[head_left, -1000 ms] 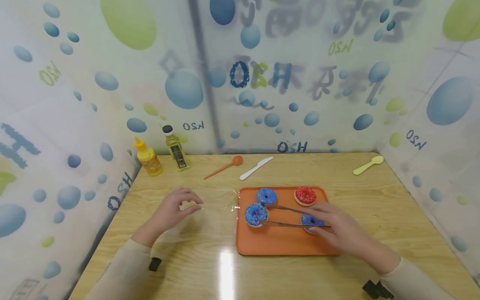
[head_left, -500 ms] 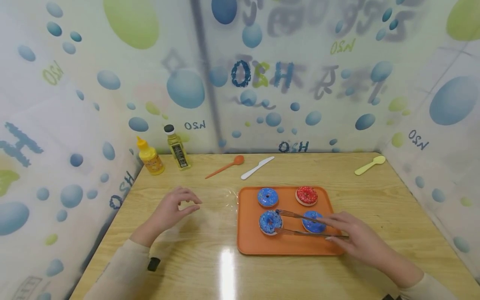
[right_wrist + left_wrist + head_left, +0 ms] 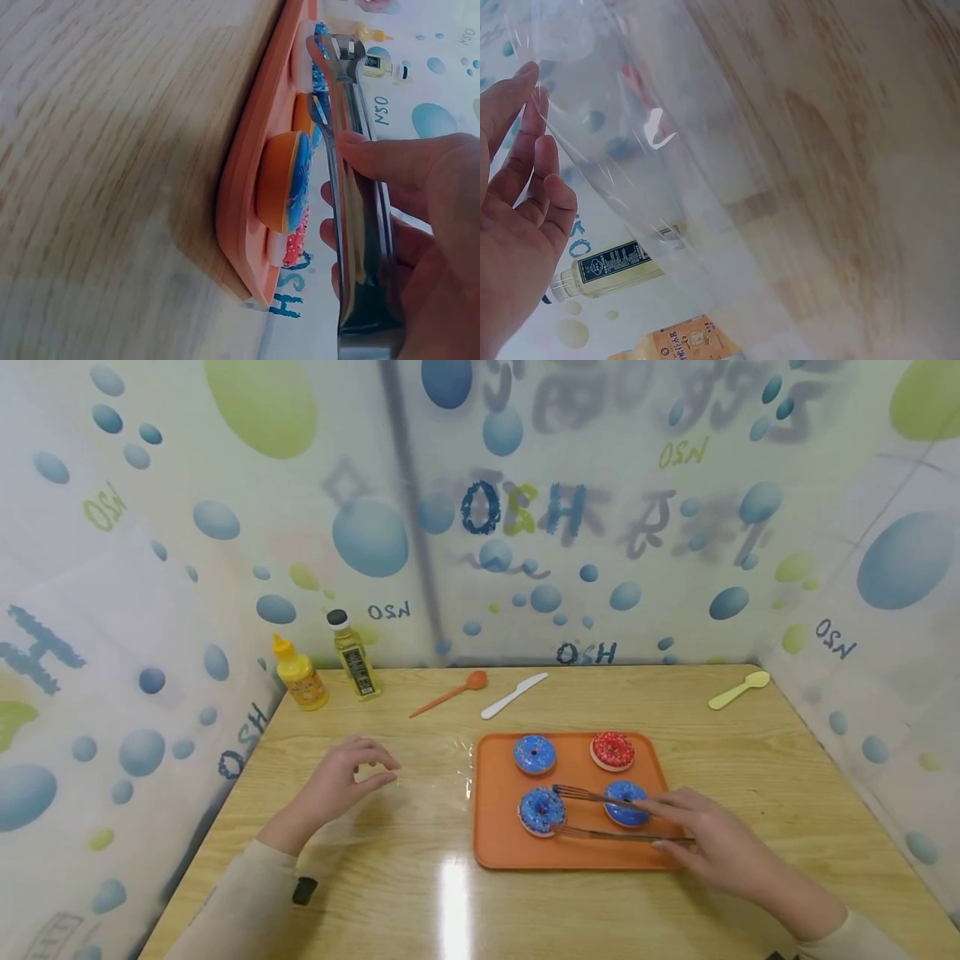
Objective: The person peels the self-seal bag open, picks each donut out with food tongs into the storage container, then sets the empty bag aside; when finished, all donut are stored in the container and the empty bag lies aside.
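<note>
My right hand (image 3: 723, 843) holds metal tongs (image 3: 361, 225) over an orange tray (image 3: 555, 852), their arms spread apart. The forked tips lie at the right side of a blue sprinkled doughnut (image 3: 534, 812) at the tray's front left. A second blue doughnut (image 3: 622, 814) sits beneath the tongs' arms. Behind are another blue doughnut (image 3: 528, 747) and a red one (image 3: 612, 750). Left of the tray, my left hand (image 3: 341, 789) pinches the edge of a clear plastic bag (image 3: 667, 172) between thumb and fingers. The bag's outline is faint in the head view.
A yellow squeeze bottle (image 3: 303, 683) and a bottle of pale yellow liquid (image 3: 355, 664) stand at the back left. An orange spoon (image 3: 450, 695), a white knife (image 3: 513, 697) and a yellow spoon (image 3: 737, 692) lie along the back. Patterned walls enclose the table.
The front-left blue doughnut has shifted right and slightly nearer, away from the tray's left edge. My right hand and the tongs moved right too. My left hand has hardly moved.
</note>
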`<state>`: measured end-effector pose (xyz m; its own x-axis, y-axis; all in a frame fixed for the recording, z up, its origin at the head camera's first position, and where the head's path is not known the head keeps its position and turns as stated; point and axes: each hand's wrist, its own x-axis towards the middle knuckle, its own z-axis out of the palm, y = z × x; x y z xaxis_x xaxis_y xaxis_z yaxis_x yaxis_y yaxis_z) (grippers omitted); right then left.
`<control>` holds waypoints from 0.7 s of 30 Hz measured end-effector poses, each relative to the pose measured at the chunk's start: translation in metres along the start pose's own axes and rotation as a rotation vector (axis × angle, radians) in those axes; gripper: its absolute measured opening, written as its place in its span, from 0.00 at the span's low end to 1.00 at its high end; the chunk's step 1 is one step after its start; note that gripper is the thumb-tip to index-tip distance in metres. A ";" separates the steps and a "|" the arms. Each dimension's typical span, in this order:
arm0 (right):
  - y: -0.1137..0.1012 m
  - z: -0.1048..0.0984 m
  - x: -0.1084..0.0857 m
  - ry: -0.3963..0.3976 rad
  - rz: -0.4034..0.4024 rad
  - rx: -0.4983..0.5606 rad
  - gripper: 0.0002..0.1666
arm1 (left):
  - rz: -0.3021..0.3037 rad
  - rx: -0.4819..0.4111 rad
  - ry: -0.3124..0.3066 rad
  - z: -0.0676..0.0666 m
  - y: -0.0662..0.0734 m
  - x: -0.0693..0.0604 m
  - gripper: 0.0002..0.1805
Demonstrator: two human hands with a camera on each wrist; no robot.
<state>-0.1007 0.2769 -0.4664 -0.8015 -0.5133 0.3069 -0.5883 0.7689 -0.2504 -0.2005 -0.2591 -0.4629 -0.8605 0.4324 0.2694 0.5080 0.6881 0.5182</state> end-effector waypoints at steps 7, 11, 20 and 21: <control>0.003 -0.002 -0.006 0.066 0.078 0.072 0.37 | 0.016 0.004 -0.003 0.001 -0.001 -0.001 0.07; 0.007 -0.004 -0.009 0.122 0.145 0.121 0.38 | 0.016 0.011 -0.009 0.000 -0.002 -0.002 0.07; 0.036 -0.009 -0.021 0.255 0.282 0.070 0.36 | -0.022 0.040 -0.052 -0.001 -0.005 -0.003 0.06; 0.040 -0.010 -0.024 0.269 0.300 0.064 0.36 | -0.024 0.037 -0.056 0.000 -0.006 -0.003 0.06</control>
<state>-0.1042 0.3239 -0.4742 -0.8867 -0.1454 0.4388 -0.3452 0.8396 -0.4194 -0.2008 -0.2642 -0.4665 -0.8694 0.4470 0.2105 0.4893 0.7195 0.4930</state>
